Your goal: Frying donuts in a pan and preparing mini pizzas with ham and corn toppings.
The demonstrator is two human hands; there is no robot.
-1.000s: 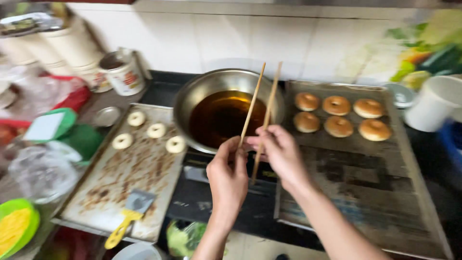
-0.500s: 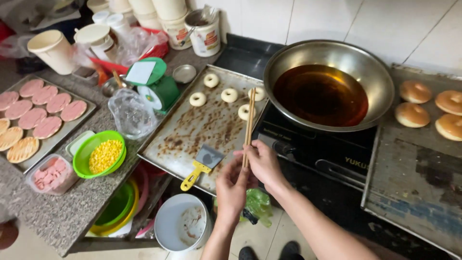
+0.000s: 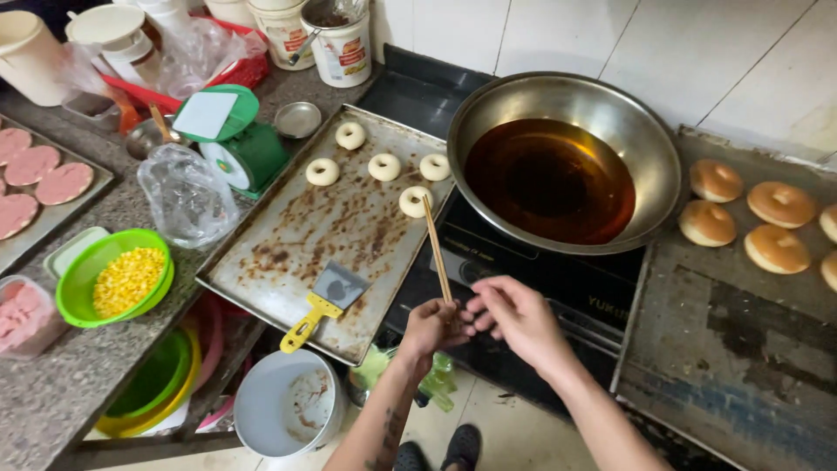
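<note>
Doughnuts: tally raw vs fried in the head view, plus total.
Raw dough rings on the left baking tray: 5
Fried doughnuts on the right tray: 6, two cut off by the frame edge
Total: 11

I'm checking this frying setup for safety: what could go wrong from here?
1. The wok holds a lot of dark oil with no lid; a raw dough ring dropped in carelessly might splash the hands.
2. Both hands, left hand and right hand, grip long chopsticks near one end, so a soft ring could slip off.
3. The tray overhangs the counter and might tip.
</note>
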